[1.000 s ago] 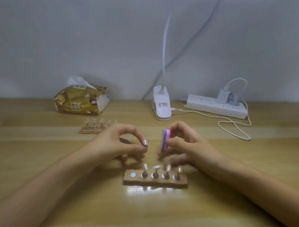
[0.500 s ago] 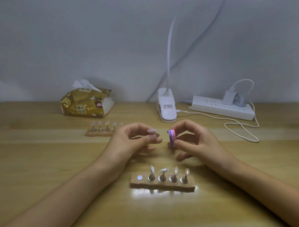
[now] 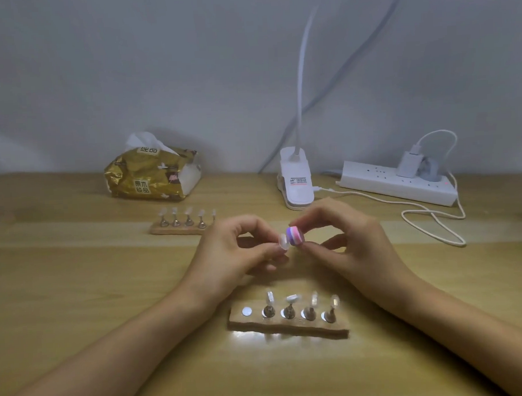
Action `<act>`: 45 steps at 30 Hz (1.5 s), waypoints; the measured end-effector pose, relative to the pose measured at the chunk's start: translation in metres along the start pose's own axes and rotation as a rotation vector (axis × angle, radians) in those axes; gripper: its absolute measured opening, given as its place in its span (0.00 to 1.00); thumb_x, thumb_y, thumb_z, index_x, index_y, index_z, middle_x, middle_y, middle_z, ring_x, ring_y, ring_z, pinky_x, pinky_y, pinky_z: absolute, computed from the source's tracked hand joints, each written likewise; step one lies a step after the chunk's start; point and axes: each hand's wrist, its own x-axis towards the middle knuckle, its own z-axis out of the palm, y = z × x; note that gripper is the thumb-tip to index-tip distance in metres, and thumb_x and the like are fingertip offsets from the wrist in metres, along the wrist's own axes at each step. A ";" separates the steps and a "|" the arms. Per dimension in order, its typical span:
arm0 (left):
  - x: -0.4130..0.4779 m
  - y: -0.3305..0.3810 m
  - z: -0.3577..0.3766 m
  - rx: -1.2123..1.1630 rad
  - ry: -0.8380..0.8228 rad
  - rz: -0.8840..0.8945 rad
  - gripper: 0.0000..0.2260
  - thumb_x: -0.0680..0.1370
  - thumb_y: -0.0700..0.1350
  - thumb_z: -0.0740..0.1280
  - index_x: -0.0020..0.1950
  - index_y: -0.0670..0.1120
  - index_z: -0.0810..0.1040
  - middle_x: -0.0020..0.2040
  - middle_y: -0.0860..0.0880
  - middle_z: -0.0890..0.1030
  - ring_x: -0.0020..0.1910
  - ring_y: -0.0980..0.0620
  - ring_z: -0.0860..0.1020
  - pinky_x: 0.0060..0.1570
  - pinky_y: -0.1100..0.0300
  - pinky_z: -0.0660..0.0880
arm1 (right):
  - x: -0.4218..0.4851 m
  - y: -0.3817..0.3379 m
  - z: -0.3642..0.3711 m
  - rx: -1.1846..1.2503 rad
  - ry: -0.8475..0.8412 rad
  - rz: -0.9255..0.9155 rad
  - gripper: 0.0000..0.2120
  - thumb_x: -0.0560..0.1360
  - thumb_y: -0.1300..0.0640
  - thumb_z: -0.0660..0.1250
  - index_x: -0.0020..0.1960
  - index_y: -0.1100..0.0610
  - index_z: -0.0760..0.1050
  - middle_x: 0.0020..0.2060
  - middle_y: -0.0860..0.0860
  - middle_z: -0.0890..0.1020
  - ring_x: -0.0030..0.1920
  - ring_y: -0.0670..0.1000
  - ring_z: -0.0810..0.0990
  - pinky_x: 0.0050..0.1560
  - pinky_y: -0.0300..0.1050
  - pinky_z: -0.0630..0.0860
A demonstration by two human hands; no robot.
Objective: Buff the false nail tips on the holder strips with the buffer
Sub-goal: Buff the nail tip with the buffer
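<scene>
While the head camera looks down, counts: near holder strip carries four nail tips and one bare disc; far holder strip carries five; one buffer; one loose tip.
Hands: left hand pinches the loose tip; right hand pinches the buffer, both in the air behind the near holder strip.
Change: tip and buffer, apart half a second ago, now sit just beside each other.
Pointing: loose tip upright, long axis near vertical; buffer's striped edge faces the camera, long axis unclear.
</scene>
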 end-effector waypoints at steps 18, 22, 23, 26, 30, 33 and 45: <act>-0.002 0.003 0.002 0.020 0.018 -0.009 0.09 0.70 0.33 0.76 0.34 0.45 0.83 0.34 0.44 0.85 0.35 0.49 0.85 0.33 0.66 0.77 | 0.002 0.005 0.000 0.016 0.021 -0.128 0.04 0.77 0.64 0.73 0.49 0.57 0.81 0.46 0.46 0.82 0.50 0.50 0.82 0.43 0.45 0.82; -0.003 0.004 0.002 0.005 0.011 -0.017 0.10 0.70 0.33 0.75 0.34 0.47 0.84 0.34 0.44 0.85 0.37 0.48 0.85 0.34 0.66 0.78 | 0.002 0.008 -0.002 0.012 0.054 -0.091 0.02 0.77 0.63 0.73 0.48 0.58 0.81 0.44 0.45 0.82 0.48 0.50 0.82 0.45 0.52 0.80; -0.003 0.004 0.002 -0.002 0.006 -0.018 0.09 0.70 0.33 0.75 0.34 0.46 0.84 0.34 0.44 0.85 0.37 0.48 0.86 0.35 0.66 0.78 | 0.003 0.007 -0.003 -0.004 0.075 -0.134 0.02 0.76 0.63 0.73 0.48 0.58 0.81 0.44 0.45 0.83 0.48 0.50 0.82 0.44 0.50 0.80; -0.003 0.004 0.001 0.004 -0.012 -0.009 0.09 0.70 0.32 0.75 0.34 0.45 0.84 0.36 0.44 0.85 0.38 0.47 0.86 0.37 0.65 0.79 | 0.001 0.006 -0.002 -0.081 0.003 -0.171 0.02 0.77 0.63 0.73 0.48 0.57 0.81 0.44 0.46 0.83 0.47 0.48 0.81 0.43 0.41 0.74; -0.004 0.005 0.002 0.026 -0.026 -0.009 0.10 0.71 0.32 0.75 0.34 0.46 0.83 0.36 0.43 0.85 0.40 0.46 0.86 0.38 0.65 0.79 | 0.001 0.003 -0.004 -0.096 0.118 -0.192 0.02 0.76 0.61 0.73 0.48 0.58 0.81 0.43 0.45 0.83 0.46 0.45 0.81 0.44 0.40 0.72; -0.005 0.005 0.001 0.044 -0.029 -0.005 0.11 0.71 0.31 0.74 0.34 0.46 0.83 0.35 0.44 0.85 0.39 0.47 0.86 0.38 0.64 0.80 | -0.001 0.004 -0.002 -0.092 0.004 -0.166 0.02 0.76 0.63 0.73 0.47 0.59 0.80 0.43 0.47 0.83 0.46 0.44 0.80 0.45 0.32 0.69; -0.003 0.004 0.001 0.073 -0.035 0.002 0.13 0.71 0.31 0.74 0.32 0.47 0.81 0.35 0.44 0.84 0.38 0.45 0.86 0.36 0.63 0.79 | 0.001 0.006 -0.001 -0.144 0.026 -0.257 0.03 0.75 0.64 0.73 0.47 0.60 0.79 0.44 0.48 0.83 0.47 0.43 0.80 0.47 0.31 0.69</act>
